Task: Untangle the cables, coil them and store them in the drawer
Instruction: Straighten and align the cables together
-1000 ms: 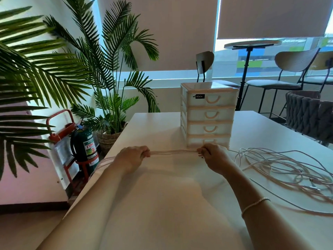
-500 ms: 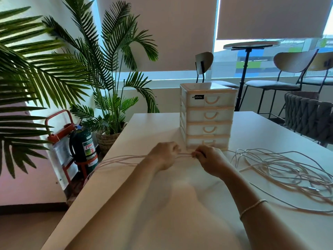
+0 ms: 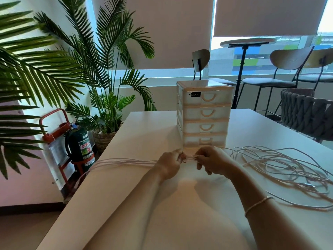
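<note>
Hands: while both meet before the drawer unit, left hand and right hand pinch white cable strands
Cables: loose tangle right, on table

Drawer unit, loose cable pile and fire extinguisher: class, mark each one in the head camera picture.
Drawer unit (image 3: 205, 112): head view, front of the second drawer from the top.
Loose cable pile (image 3: 281, 168): head view, strands in the middle of the tangle.
Fire extinguisher (image 3: 81, 143): head view, green body by the label.
</note>
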### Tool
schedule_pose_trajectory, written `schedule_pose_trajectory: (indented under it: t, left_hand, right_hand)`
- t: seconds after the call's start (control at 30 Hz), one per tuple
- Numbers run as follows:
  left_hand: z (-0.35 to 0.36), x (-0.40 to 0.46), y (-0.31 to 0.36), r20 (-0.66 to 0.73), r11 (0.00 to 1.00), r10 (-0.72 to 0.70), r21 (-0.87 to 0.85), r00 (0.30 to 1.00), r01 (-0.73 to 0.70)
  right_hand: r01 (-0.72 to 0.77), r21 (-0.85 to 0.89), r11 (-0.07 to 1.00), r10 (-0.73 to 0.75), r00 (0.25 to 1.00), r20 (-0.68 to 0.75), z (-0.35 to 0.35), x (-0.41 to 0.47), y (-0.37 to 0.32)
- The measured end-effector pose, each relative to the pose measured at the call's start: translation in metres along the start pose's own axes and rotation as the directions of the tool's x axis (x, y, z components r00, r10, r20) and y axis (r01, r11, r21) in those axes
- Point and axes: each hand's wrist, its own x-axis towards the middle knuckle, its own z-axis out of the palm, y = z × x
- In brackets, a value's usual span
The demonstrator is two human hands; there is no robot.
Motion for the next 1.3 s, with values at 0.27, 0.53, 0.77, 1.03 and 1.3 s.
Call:
schedule_pose_trajectory:
  t: [0.27, 0.53, 0.77, 1.03, 1.3]
  left_hand:
    - [0.009, 0.001, -0.007, -0.022, 0.999, 0.047, 0.016, 0.999, -0.046]
    - [0.003, 0.002, -0.015, -0.114, 0.999, 0.020, 0.034, 0.993, -0.016]
    - [0.005, 0.000, -0.015, -0.130, 1.000, 0.004, 0.004, 0.992, -0.003]
    - [0.004, -0.001, -0.011, -0.176, 1.000, -0.001, 0.013, 0.984, 0.003]
    - [0.002, -0.001, -0.013, -0.056, 0.997, 0.001, -0.073, 0.998, -0.005]
  right_hand:
    - [-0.130, -0.367, 0.921, 0.141, 0.990, 0.003, -0.065, -0.018, 0.032]
    - [-0.452, -0.709, 0.542, 0.348, 0.888, -0.299, -0.115, -0.027, 0.046]
    - [0.039, -0.390, 0.920, -0.060, 0.997, -0.041, -0.047, -0.030, -0.014]
    - [0.050, -0.244, 0.968, -0.051, 0.999, 0.005, 0.007, -0.003, -0.008]
    - [0.039, -0.209, 0.977, -0.043, 0.999, -0.012, 0.006, 0.000, -0.003]
